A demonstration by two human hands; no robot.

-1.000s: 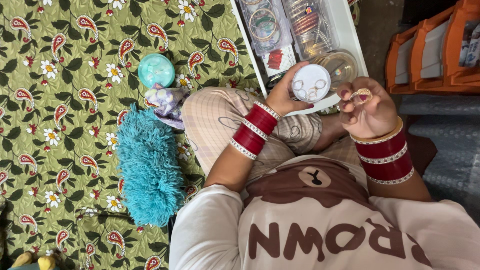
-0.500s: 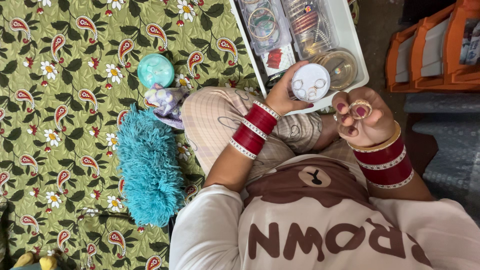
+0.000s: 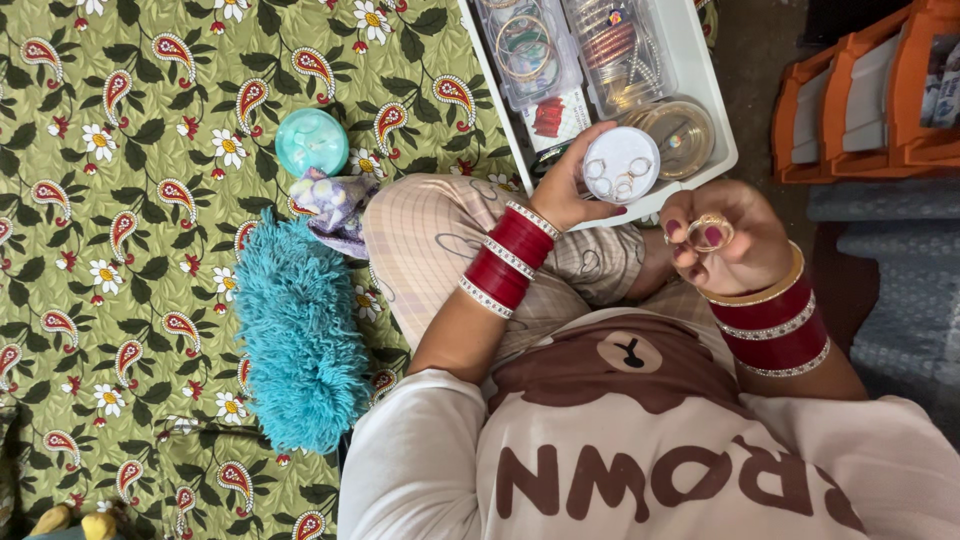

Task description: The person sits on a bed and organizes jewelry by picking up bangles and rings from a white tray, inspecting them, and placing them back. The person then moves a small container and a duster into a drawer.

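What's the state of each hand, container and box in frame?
Left hand: holding the round white box, apart from the right.
White box: open, rings inside.
Right hand: pinching a gold ring in its fingertips.
Teal jar: lid on, resting on the quilt.
Tray: holds clear bangle cases, lids on.

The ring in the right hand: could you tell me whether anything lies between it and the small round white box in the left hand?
Nothing visible does. The ring and the round white box are apart, with only open space between them.
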